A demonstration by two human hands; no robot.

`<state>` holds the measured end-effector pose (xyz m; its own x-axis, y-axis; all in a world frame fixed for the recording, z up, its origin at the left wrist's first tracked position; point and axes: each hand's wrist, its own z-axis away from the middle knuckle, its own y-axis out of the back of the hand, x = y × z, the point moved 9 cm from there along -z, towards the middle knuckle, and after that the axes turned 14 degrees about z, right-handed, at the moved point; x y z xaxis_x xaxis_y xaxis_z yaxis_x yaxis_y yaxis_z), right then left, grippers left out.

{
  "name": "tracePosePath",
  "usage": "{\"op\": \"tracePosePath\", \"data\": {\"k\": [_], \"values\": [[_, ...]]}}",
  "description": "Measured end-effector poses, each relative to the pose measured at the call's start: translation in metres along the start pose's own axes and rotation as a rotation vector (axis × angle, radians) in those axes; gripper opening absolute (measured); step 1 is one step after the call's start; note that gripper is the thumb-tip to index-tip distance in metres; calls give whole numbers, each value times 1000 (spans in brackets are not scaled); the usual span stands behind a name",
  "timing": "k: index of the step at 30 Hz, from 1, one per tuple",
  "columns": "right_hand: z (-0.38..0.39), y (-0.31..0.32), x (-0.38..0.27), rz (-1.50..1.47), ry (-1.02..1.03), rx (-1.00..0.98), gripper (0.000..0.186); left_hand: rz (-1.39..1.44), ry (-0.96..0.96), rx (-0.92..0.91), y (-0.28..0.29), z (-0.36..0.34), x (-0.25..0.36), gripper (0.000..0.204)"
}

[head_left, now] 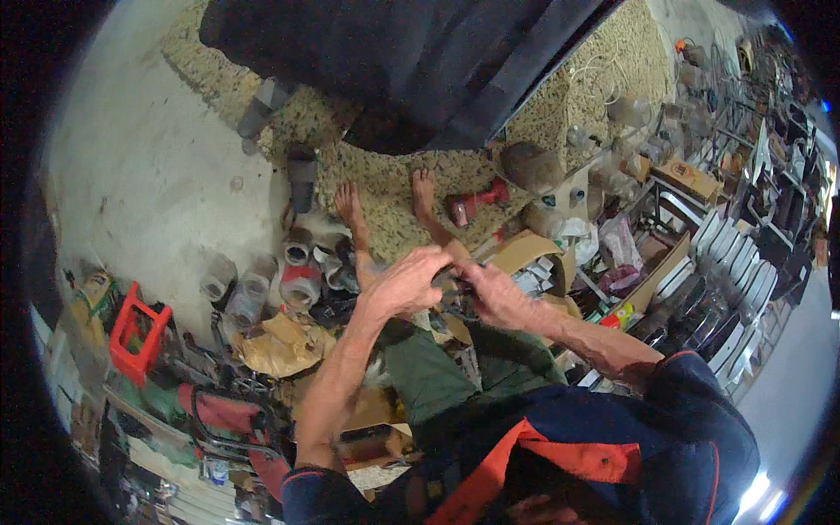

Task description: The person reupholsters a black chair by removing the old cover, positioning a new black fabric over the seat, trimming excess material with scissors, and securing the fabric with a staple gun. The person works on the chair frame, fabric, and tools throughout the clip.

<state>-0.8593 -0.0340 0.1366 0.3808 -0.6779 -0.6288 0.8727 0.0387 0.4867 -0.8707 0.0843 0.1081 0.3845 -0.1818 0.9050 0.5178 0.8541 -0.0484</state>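
My left hand (411, 280) is closed at the middle of the view, over my lap, its fingers curled toward my right hand (497, 296), which is also closed. Between them is a small dark thing that is blurred and mostly hidden by my fingers, so I cannot make out what it is. Below them are my green trousers (437, 376); beyond them my bare feet (423, 192) rest on a speckled floor (468, 171). A red power tool (472, 201) lies by my right foot, near an open cardboard box (525, 254).
A large dark panel (394, 61) spans the top. A red plastic stool (131, 341), rolls (302, 284) and crumpled brown paper (284, 346) lie left. Crowded metal items, boxes (687, 179) and clutter fill the right. A pale concrete floor (131, 175) extends at the far left.
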Motion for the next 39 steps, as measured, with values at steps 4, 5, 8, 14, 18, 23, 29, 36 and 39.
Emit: {"op": "tracePosePath", "data": {"k": [4,5,8,14,18,23,29,36,39], "values": [[35,28,58,-293,-184,16,97,534,-209,1003,80,13,9,43],[42,38,69,-320,-165,82,97,911,-35,1195,84,10,-30,49],[57,33,126,-210,-461,-73,72,2115,343,1259,40,-51,-109,82],[32,68,154,10,-350,155,47,2876,88,892,-5,-170,-179,66],[-5,79,161,62,-350,120,40,2780,-22,950,-10,-172,-213,58],[-44,92,162,73,-336,25,56,2833,-248,721,13,-184,-163,93],[-66,110,149,130,-210,31,56,2642,-148,846,14,-194,-165,62],[-92,110,132,130,-153,29,62,2806,41,999,-27,-188,-192,16],[-105,107,125,195,-156,1,61,2686,-45,1177,-21,-174,-175,8]]}}
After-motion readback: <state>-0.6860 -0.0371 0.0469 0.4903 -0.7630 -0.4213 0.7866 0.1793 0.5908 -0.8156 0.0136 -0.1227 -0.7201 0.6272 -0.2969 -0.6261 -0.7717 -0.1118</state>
